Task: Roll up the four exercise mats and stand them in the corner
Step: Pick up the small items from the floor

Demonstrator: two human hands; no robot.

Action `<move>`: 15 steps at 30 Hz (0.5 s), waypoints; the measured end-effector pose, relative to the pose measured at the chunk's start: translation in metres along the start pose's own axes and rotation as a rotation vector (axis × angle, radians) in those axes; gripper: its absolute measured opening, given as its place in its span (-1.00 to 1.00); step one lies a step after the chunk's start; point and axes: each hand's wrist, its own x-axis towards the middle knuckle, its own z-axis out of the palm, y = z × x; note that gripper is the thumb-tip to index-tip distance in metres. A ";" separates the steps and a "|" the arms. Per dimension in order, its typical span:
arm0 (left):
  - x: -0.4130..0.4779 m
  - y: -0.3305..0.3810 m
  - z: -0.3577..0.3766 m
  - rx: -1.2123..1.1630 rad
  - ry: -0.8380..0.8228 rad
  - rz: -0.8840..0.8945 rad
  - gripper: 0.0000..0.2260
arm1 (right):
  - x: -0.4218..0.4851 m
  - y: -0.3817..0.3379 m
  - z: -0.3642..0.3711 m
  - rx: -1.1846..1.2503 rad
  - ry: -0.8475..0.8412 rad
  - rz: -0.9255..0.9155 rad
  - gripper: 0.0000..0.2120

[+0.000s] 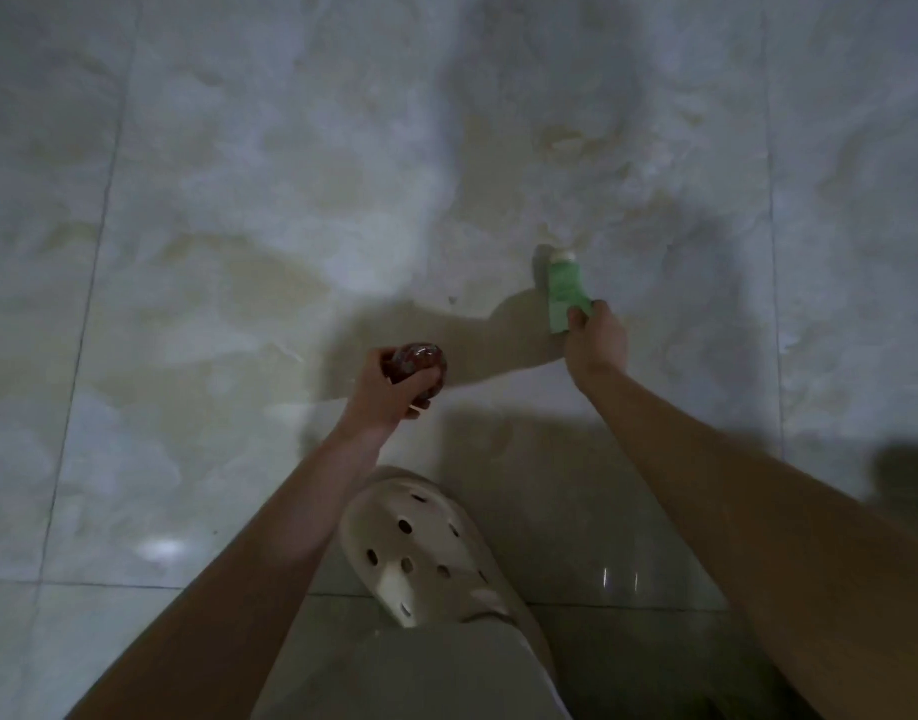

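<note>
Cream clog [426, 553] nearest, planted on tiled floor [239, 200]. Grips glossy dark-red ball [418, 358] in left hand [394, 392]; pinches green tube [563, 288] by its tail in right hand [597, 340], white cap [561, 256] pointing away. Mats out of view.

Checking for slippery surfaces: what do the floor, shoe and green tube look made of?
The floor: glossy stone-look tile; grout lines, veining, glare spots. The shoe: matte moulded foam or rubber, judging by its punched holes. The green tube: probably soft plastic with a white cap; too blurred to be sure.
</note>
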 end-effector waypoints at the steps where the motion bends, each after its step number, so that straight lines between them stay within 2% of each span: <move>1: -0.001 0.000 -0.004 -0.030 0.020 -0.020 -0.70 | -0.006 -0.003 0.001 0.009 0.021 -0.037 -0.72; 6: -0.014 0.000 -0.034 -0.195 0.097 -0.099 -0.70 | -0.026 -0.032 0.004 0.053 0.019 -0.189 -0.78; 9: -0.028 0.000 -0.059 -0.365 0.161 -0.174 -0.72 | -0.042 -0.063 0.007 0.163 -0.053 -0.248 -0.81; 15: -0.070 -0.004 -0.125 -0.451 0.325 -0.161 -0.76 | -0.099 -0.134 0.026 0.258 -0.223 -0.390 -0.87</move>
